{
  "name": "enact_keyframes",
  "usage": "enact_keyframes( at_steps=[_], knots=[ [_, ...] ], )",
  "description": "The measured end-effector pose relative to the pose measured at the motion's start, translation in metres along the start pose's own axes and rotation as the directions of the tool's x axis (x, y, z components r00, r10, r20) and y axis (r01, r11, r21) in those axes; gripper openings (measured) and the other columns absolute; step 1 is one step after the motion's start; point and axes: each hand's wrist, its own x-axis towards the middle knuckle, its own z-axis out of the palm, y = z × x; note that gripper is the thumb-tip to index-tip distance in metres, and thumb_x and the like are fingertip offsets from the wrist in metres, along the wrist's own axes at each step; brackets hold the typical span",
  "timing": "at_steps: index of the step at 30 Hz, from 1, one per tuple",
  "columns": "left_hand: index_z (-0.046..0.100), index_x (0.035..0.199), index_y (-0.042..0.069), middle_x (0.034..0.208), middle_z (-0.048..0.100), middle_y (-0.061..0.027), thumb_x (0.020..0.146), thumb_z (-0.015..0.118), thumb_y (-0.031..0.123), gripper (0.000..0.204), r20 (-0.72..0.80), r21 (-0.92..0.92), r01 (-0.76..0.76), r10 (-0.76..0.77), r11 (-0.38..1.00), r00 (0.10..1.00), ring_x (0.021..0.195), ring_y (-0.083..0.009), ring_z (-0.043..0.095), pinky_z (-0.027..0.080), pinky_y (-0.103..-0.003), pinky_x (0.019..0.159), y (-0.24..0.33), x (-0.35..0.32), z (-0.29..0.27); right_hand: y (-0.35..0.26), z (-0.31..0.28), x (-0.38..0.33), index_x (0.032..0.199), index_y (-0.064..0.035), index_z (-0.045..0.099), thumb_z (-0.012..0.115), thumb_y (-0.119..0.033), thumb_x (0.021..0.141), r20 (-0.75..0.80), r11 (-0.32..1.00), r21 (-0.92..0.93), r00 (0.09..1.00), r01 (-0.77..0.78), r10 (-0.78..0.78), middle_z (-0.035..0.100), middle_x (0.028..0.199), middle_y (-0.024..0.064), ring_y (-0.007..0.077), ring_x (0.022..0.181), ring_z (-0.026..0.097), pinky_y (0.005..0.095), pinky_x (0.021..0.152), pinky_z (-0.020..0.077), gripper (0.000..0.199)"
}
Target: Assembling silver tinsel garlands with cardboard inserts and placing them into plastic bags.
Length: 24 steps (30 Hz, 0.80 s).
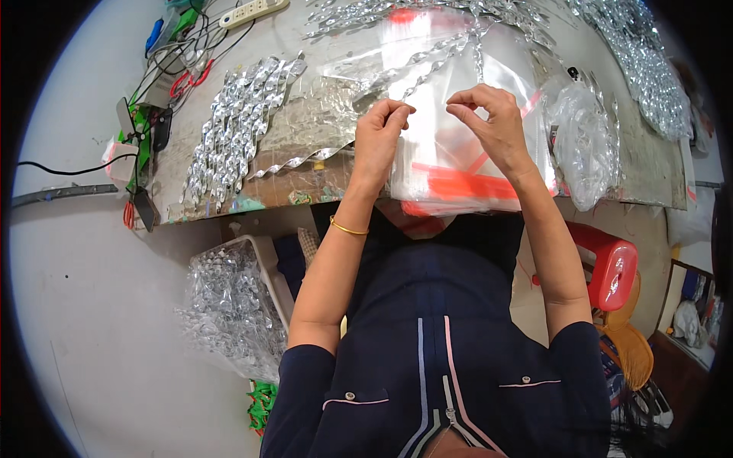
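Observation:
Over a stack of clear plastic bags with red edges, my left hand is closed in a pinch. What its fingertips hold is too small to make out. A twisted silver foil strip runs from the left up to this hand, and another silver strip ends near its fingertips. My right hand curls at the same height to the right, thumb and forefinger almost together. Anything between them cannot be made out. Behind its knuckles a silver strip comes down from the far side.
More silver strips lie in a bunch on the left of the worn table, and others hang at the far right. Cables, red-handled scissors and a power strip occupy the far left. Below stands a bin of silver pieces.

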Motion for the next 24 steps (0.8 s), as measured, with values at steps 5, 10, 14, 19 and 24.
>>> enact_keyframes(
  at_steps=[5,10,14,19,24],
  knots=[
    [0.064,0.093,0.0,0.075,0.057,0.0014,0.092,0.056,0.012,0.015,0.025,0.022,0.011,-0.012,1.0,1.0,0.064,-0.0046,0.044,0.036,-0.019,0.06,-0.004,-0.001,-0.001,0.0,0.001,-0.002,0.082,-0.0061,0.07,0.071,-0.014,0.077,-0.018,0.999,0.045,1.0,-0.006,0.007,0.066,0.075,0.0021,0.0145,0.069,0.059,0.03,0.075,0.0423,0.009],
    [0.064,0.095,-0.002,0.088,0.066,-0.006,0.093,0.055,0.011,0.016,0.084,-0.12,-0.025,0.035,0.992,0.996,0.077,-0.0111,0.059,0.047,-0.022,0.072,0.005,-0.003,0.007,-0.008,0.007,0.0,0.082,-0.0084,0.07,0.07,-0.016,0.079,-0.016,0.988,-0.126,0.996,0.087,-0.09,0.064,0.076,-0.0007,0.0147,0.075,0.058,0.0324,0.085,0.0374,0.009],
    [0.064,0.097,-0.004,0.093,0.067,-0.0087,0.092,0.056,0.011,0.017,0.132,-0.075,-0.047,0.057,0.996,0.99,0.084,-0.0146,0.062,0.049,-0.024,0.077,0.013,-0.002,0.01,-0.013,0.011,0.006,0.083,-0.0103,0.069,0.069,-0.018,0.079,-0.039,0.973,-0.161,0.984,0.167,-0.175,0.064,0.077,-0.002,0.0147,0.078,0.058,0.0348,0.089,0.0337,0.009],
    [0.065,0.098,-0.003,0.089,0.067,-0.0063,0.091,0.057,0.01,0.017,0.158,-0.044,-0.036,0.042,0.998,0.986,0.077,-0.0103,0.058,0.047,-0.022,0.07,0.021,-0.004,0.012,-0.013,0.009,0.007,0.082,-0.0105,0.068,0.069,-0.019,0.079,-0.058,0.963,-0.178,0.974,0.204,-0.217,0.063,0.078,-0.0018,0.0146,0.077,0.058,0.0349,0.089,0.0339,0.009],
    [0.067,0.095,-0.001,0.081,0.064,-0.0021,0.09,0.059,0.011,0.016,0.154,0.045,-0.027,0.019,0.999,0.988,0.073,-0.0072,0.053,0.041,-0.02,0.068,0.022,-0.007,0.013,-0.012,0.005,0.004,0.083,-0.0105,0.068,0.07,-0.018,0.078,-0.02,0.966,-0.169,0.979,0.195,-0.201,0.063,0.077,-0.0021,0.0143,0.077,0.058,0.0336,0.088,0.034,0.009]
  ],
)
